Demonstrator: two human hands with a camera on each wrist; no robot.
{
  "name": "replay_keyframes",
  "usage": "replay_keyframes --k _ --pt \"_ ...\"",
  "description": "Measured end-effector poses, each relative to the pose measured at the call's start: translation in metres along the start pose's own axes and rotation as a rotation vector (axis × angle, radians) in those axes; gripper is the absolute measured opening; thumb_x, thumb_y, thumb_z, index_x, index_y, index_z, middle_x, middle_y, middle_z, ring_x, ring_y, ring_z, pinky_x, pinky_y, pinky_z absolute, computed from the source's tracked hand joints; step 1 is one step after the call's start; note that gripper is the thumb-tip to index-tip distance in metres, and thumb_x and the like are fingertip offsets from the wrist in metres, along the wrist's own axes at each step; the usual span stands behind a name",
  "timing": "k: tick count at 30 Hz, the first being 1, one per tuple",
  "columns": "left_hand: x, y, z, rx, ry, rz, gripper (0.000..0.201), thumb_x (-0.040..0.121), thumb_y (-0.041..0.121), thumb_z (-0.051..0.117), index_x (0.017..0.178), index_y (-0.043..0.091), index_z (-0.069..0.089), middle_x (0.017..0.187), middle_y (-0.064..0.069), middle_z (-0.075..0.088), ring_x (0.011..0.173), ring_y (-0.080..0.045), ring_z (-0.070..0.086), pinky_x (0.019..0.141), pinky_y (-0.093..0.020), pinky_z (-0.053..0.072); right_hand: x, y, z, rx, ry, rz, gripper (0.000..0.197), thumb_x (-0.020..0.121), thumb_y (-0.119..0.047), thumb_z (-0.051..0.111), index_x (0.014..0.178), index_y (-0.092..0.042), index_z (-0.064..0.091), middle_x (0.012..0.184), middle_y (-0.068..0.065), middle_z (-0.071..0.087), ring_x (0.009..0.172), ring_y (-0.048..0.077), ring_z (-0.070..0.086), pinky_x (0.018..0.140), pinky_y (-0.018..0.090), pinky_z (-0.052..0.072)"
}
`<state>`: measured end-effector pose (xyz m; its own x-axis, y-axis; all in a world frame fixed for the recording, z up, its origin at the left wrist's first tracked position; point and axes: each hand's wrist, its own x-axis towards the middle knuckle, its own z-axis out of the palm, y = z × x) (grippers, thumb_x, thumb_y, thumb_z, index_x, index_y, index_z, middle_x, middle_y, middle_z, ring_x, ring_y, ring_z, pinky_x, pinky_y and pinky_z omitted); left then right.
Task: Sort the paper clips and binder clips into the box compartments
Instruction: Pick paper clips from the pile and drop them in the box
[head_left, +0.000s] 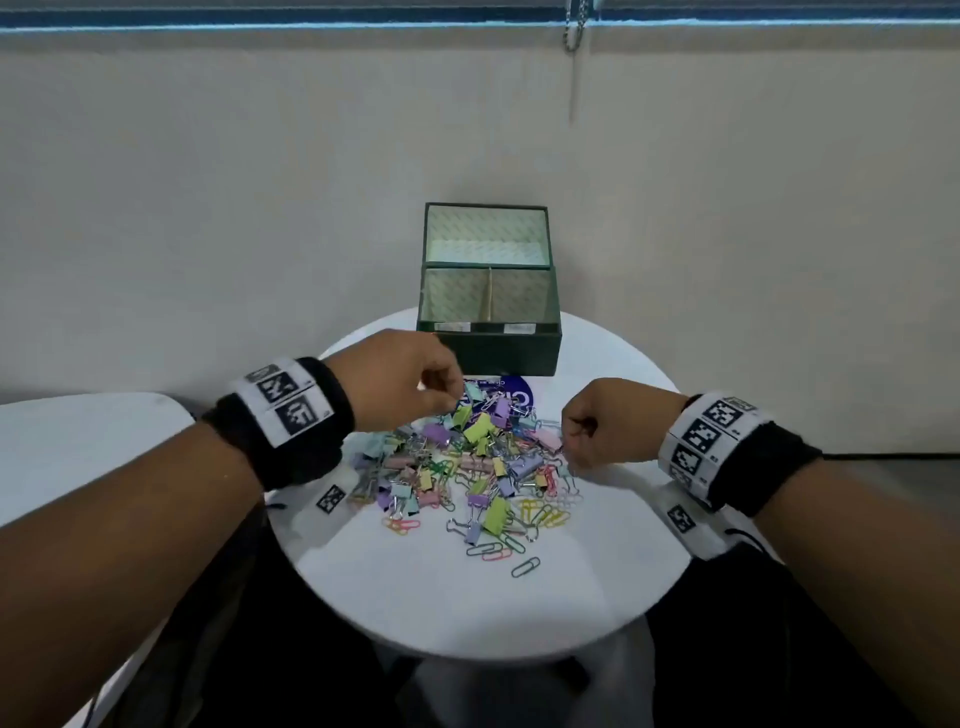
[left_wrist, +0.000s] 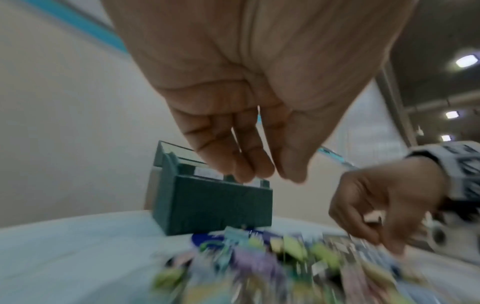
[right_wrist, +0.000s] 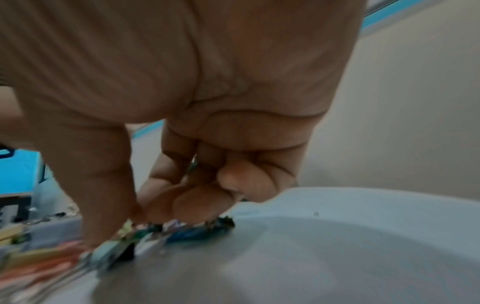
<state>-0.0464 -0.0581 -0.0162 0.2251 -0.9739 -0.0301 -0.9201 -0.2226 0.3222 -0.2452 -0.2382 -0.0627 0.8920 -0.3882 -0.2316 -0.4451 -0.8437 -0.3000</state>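
Clips (head_left: 467, 467) of both kinds lie in one mixed heap on the round white table (head_left: 415, 597), just in front of the green box (head_left: 491, 353), whose lid stands open. I hold my left hand (head_left: 400, 384) over the heap's side near the box, fingers bunched; if it grasps anything, I cannot tell. My right hand (head_left: 605, 423) is at the heap's right edge, fingers curled, touching the clips; its grasp I also cannot tell.

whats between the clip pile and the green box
In the head view, a dark blue round sticker on the white table shows between the clip pile and the green box.
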Motion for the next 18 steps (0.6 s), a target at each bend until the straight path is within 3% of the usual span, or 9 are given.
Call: replay_keyframes --k 4,8,13,16,18 --pt "-0.041 -0.010 0.009 0.054 -0.182 -0.006 0.002 0.085 0.035 0.074 0.087 0.034 0.073 0.084 0.014 0.066 0.077 -0.002 0.062 0.077 -0.030 0.053 -0.013 -0.008 0.009 0.059 -0.036 -0.040 0.008 0.076 -0.015 0.064 0.074 -0.018 0.071 0.068 -0.011 0.070 0.060 0.002 0.056 0.069 0.027 0.056" --pt "-0.057 0.005 0.027 0.064 -0.288 0.134 0.016 0.088 0.038 0.068 0.102 0.040 0.074 0.086 0.014 0.060 0.079 -0.004 0.060 0.078 -0.035 0.052 -0.015 -0.019 0.020 0.048 -0.067 -0.019 0.011 0.073 -0.029 0.083 0.074 -0.023 0.074 0.059 -0.023 0.066 0.058 -0.005 0.060 0.068 0.027 0.059" --pt "-0.047 0.034 0.052 0.163 -0.304 0.330 0.031 0.090 0.047 0.064 0.121 0.050 0.065 0.097 0.014 0.045 0.093 -0.008 0.050 0.081 -0.034 0.048 -0.007 -0.021 0.021 0.116 -0.007 0.032 0.012 0.073 -0.034 0.084 0.079 -0.030 0.075 0.059 -0.028 0.064 0.067 0.000 0.062 0.076 0.029 0.059" --pt "-0.038 0.035 0.057 0.242 -0.289 0.285 0.038 0.083 0.050 0.069 0.121 0.051 0.064 0.098 0.016 0.039 0.094 -0.007 0.050 0.082 -0.032 0.048 -0.009 -0.021 0.022 0.110 0.015 0.021 0.010 0.074 -0.033 0.078 0.081 -0.031 0.071 0.060 -0.023 0.063 0.066 0.004 0.060 0.076 0.032 0.059" --pt "-0.035 0.030 0.054 0.261 -0.271 0.224 0.038 0.081 0.049 0.070 0.119 0.048 0.065 0.101 0.017 0.040 0.091 -0.006 0.051 0.083 -0.032 0.049 -0.010 -0.021 0.023 0.119 0.000 0.022 0.012 0.071 -0.030 0.073 0.081 -0.033 0.068 0.069 -0.016 0.067 0.067 0.007 0.061 0.076 0.034 0.060"
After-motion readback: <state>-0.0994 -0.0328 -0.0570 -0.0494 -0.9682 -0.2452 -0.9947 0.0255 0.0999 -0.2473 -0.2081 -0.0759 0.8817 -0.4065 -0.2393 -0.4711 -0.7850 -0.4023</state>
